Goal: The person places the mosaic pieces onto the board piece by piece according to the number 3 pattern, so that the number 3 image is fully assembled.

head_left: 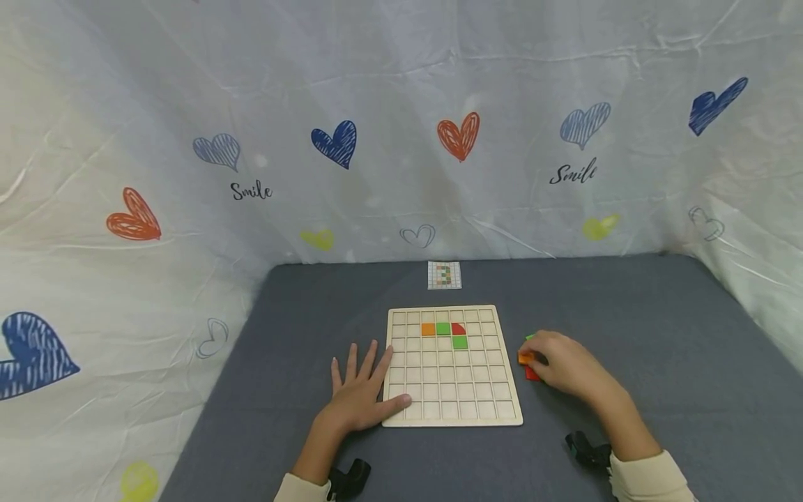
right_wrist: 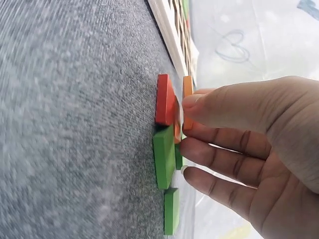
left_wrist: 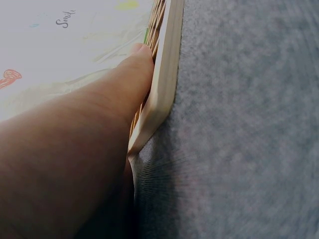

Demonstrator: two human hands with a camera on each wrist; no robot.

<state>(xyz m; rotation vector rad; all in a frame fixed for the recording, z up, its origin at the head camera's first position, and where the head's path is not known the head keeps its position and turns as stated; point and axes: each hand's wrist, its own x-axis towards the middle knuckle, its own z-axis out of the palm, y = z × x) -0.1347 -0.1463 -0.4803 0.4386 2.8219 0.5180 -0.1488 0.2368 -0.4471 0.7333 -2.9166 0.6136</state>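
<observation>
A wooden grid board [head_left: 452, 390] lies flat on the dark cloth. In its upper rows sit an orange tile [head_left: 428, 329], a green tile [head_left: 443, 328] and a red tile with a rounded corner [head_left: 459, 328] side by side, plus another green tile [head_left: 460, 342] under the red one. With fingers spread, my left hand [head_left: 357, 401] rests over the board's left edge, thumb on its lower left corner. To the right of the board, my right hand [head_left: 567, 362] pinches an orange tile [right_wrist: 188, 89] between thumb and fingers, just above several loose tiles, among them a red one [right_wrist: 163, 102] and a green one [right_wrist: 163, 159].
Beyond the board lies a small pattern card [head_left: 444, 275] with a coloured grid. Another loose green tile [right_wrist: 171, 211] lies at the near end of the pile. A white curtain [head_left: 389, 84] printed with hearts hangs behind the table.
</observation>
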